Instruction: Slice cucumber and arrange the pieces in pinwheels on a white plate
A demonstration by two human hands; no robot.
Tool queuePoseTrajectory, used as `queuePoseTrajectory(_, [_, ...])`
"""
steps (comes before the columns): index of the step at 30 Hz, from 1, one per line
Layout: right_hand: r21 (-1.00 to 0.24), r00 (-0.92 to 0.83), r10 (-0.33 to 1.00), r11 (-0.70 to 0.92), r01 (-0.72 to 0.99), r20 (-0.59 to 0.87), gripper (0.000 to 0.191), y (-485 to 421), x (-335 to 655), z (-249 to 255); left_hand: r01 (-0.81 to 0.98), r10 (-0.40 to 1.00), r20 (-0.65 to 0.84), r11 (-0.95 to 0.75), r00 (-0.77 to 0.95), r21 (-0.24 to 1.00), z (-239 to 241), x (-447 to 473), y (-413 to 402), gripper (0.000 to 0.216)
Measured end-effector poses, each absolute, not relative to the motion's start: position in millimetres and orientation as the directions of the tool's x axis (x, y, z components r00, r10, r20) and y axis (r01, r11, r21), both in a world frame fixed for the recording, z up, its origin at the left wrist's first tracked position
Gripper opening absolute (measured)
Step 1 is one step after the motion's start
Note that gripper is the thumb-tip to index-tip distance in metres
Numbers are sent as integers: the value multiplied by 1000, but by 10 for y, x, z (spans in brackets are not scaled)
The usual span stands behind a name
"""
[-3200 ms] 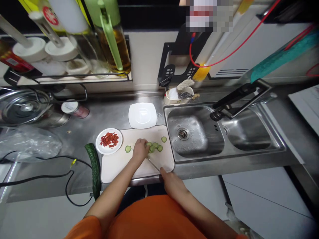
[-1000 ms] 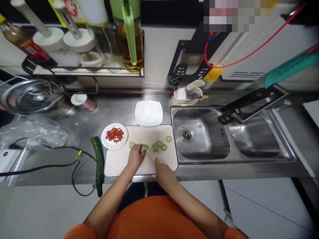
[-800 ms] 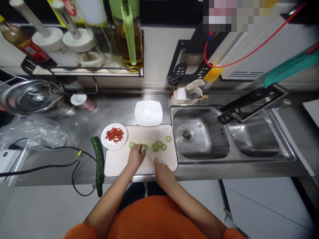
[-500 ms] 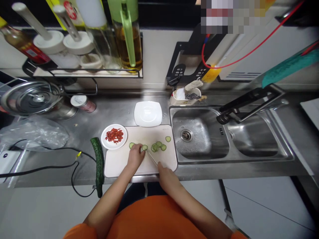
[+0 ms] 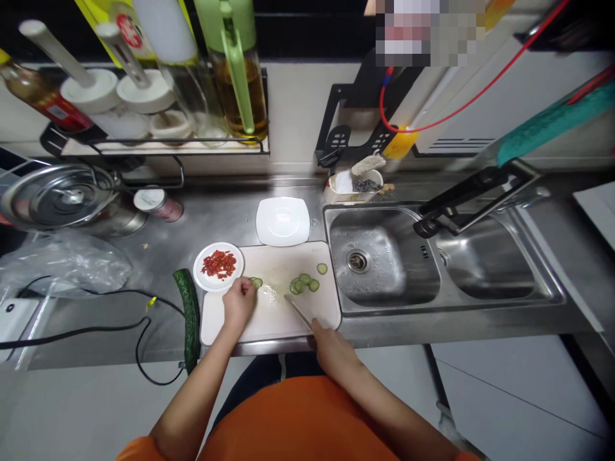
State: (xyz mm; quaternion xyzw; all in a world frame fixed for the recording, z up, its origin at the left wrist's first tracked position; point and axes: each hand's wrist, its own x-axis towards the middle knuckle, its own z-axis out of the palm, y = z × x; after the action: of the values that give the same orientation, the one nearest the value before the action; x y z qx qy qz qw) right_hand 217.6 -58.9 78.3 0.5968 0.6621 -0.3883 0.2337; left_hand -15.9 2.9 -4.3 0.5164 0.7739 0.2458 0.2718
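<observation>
My left hand [image 5: 239, 302] is over the left part of the white cutting board [image 5: 269, 323], its fingers curled in a pinch at some cucumber slices [image 5: 258, 282]. The fingers partly cover these slices. In my right hand [image 5: 331, 346] is a knife [image 5: 298, 310], its handle hidden by my fingers and its blade slanting up and left over the board. Wet bits of cucumber lie mid-board. To the right is a small cluster of cucumber slices [image 5: 303, 283], with a single slice [image 5: 321, 269] apart from them.
A plate of chopped red pieces [image 5: 218, 266] overlaps the board's left corner. Behind stands a white square plate [image 5: 282, 221]. A whole cucumber [image 5: 191, 320] lies left, beside black cables. The double sink [image 5: 384, 256] is to the right; a seasoning rack [image 5: 168, 146] hangs above.
My left hand has moved left across the board, and the slice at its fingertips went along beside the other one. My right hand and the knife have shifted slightly right and down.
</observation>
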Motion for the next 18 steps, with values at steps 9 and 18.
queuePoseTrajectory(9, [-229, -169, 592, -26, 973, -788, 54, -556, 2188, 830, 766, 997, -6, 60, -73, 640, -88, -12, 32, 17])
queuePoseTrajectory(18, [-202, -137, 617, -35, 979, -775, 55, -649, 2344, 856, 754, 944, -244, -6, 220, 657, -150, 657, 354, 14])
